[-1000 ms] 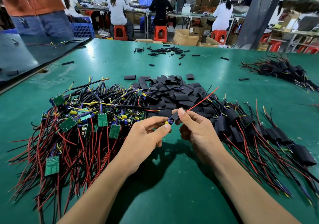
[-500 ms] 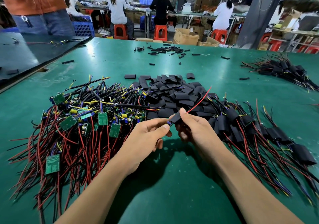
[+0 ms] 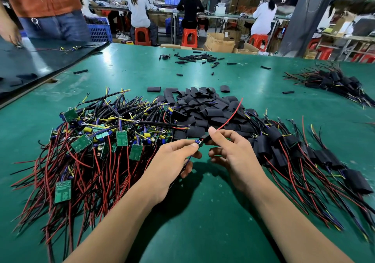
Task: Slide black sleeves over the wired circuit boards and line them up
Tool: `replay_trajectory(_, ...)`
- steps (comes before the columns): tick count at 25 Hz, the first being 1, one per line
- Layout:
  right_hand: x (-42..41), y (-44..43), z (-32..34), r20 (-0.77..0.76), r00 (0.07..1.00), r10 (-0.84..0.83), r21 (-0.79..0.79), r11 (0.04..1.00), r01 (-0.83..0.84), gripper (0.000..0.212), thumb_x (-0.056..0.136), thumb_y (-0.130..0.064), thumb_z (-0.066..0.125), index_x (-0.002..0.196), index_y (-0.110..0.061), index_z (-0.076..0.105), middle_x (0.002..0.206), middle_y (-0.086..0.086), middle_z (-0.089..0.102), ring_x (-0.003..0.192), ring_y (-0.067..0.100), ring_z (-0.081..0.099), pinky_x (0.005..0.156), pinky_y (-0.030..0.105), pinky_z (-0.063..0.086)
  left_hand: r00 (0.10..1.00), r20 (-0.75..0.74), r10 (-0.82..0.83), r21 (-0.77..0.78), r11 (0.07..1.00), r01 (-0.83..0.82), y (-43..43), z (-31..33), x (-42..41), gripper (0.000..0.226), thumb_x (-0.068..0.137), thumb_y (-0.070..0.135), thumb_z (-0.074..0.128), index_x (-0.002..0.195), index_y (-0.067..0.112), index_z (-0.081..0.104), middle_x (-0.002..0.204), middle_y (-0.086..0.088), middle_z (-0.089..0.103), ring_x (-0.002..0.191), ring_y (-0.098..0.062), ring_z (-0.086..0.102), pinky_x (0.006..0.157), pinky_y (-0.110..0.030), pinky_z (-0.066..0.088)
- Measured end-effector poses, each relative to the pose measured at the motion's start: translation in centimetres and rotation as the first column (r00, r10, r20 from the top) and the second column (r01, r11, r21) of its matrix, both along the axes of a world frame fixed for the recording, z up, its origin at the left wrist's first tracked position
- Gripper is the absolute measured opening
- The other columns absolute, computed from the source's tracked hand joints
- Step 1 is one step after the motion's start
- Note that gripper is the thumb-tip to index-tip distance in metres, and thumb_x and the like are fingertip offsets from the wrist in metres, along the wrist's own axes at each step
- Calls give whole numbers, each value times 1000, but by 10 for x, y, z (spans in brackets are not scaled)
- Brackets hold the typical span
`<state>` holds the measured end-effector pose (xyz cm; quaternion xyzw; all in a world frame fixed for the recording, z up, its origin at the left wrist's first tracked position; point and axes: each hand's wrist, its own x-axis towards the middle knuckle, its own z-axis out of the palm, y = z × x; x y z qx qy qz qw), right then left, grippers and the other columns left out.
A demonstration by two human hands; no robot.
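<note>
On the green tabletop [image 3: 203, 226] I take the loose sleeve pile [image 3: 203, 110] as my mark. The tangle of bare boards [image 3: 97, 141] left of it could snag trailing leads. Just nearer than the pile, my left hand [image 3: 172, 159] pinches the wired circuit board [image 3: 197, 142] and my right hand [image 3: 233, 153] pinches a black sleeve [image 3: 206, 139]. I judge the sleeve may jam on a component, or the red wire [image 3: 231, 114] may strain its joint

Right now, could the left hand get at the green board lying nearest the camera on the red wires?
Probably not at once: the left hand pinches the wired board poking from the black sleeve. Once freed, likely yes: the green board lies uncovered atop the wires, to its left.
</note>
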<state>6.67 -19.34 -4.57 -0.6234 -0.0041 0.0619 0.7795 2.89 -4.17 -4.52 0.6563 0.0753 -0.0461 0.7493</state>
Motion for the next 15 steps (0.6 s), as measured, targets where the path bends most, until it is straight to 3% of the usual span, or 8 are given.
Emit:
replay_trajectory(5, -2, 4, -2, 53, 997, -60, 4, 998, 60, 19, 86, -24, 77, 89, -14, 61, 67, -7, 68, 53, 14, 64, 47, 22, 49, 999, -14, 53, 59, 997, -52, -2, -1, 0, 15, 98, 21, 60, 93, 19, 73, 83, -2, 72, 49, -13, 46, 45, -24, 32)
replay_trajectory(10, -1, -1, -2, 156, 987, -24, -89, 995, 38, 12, 89, -17, 74, 86, -14, 63, 72, -4, 68, 56, 14, 63, 49, 21, 48, 1000, -24, 5, 63, 998, -4, 2, 0, 1, 21, 100, 24, 54, 92, 13, 70, 84, -7, 72, 48, -14, 43, 46, -24, 31)
replay_trajectory(15, 4, -6, -1, 143, 990, 19, -89, 996, -6, 7, 91, -16, 72, 85, -18, 68, 71, -4, 65, 53, 12, 56, 49, 21, 45, 994, -79, -81, -37, 996, 78, 6, 3, 0, 36, 99, 26, 52, 74, 18, 77, 78, -8, 69, 43, -15, 39, 44, -24, 27)
